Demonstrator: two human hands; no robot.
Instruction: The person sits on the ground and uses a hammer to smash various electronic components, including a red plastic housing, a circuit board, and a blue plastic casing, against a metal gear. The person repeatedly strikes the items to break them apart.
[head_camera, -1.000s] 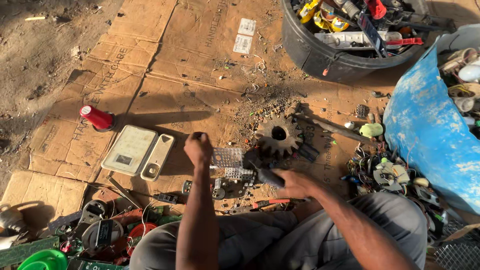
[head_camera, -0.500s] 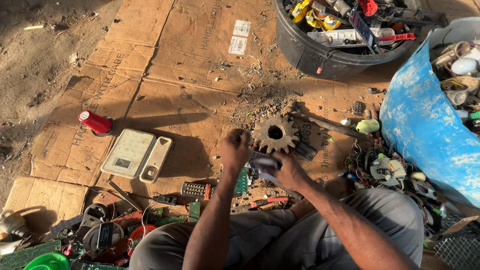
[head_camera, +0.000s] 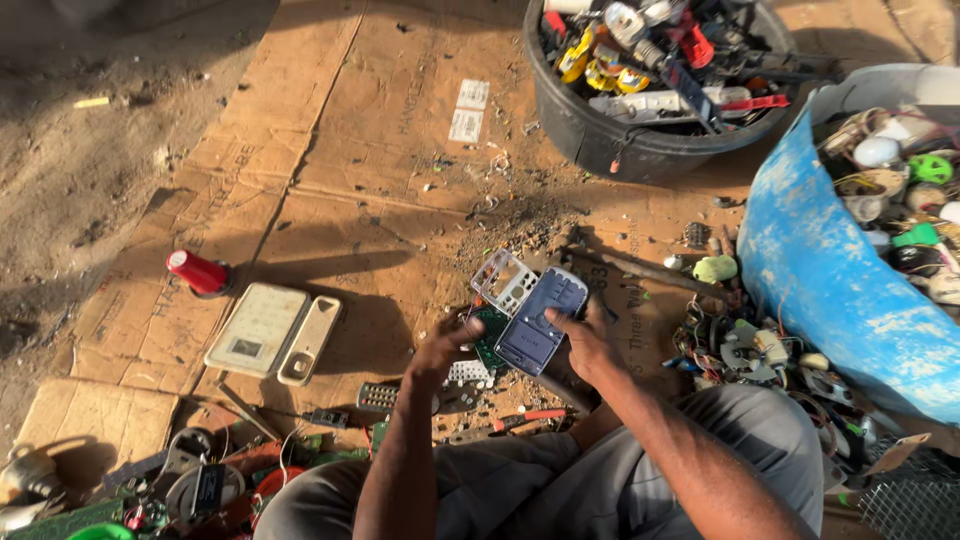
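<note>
My right hand grips a small dark-blue phone casing with a pale keypad frame hinged off its upper left. My left hand holds the green circuit board at the casing's left edge. A white keypad piece lies just under the hands. Both hands hover over the cardboard sheet I sit on, above my grey-trousered knees. The large rusty gear is hidden behind the casing and hands.
A black tub of scrap sits at the back, a blue drum of parts at the right. A red cylinder and a cream desk phone lie at the left. Wires, a metal rod and loose parts crowd the right and lower left.
The hands have come together and lifted the opened phone casing over the gear, now hidden. The left hand moved right from the flat keypad piece it was touching on the cardboard.
</note>
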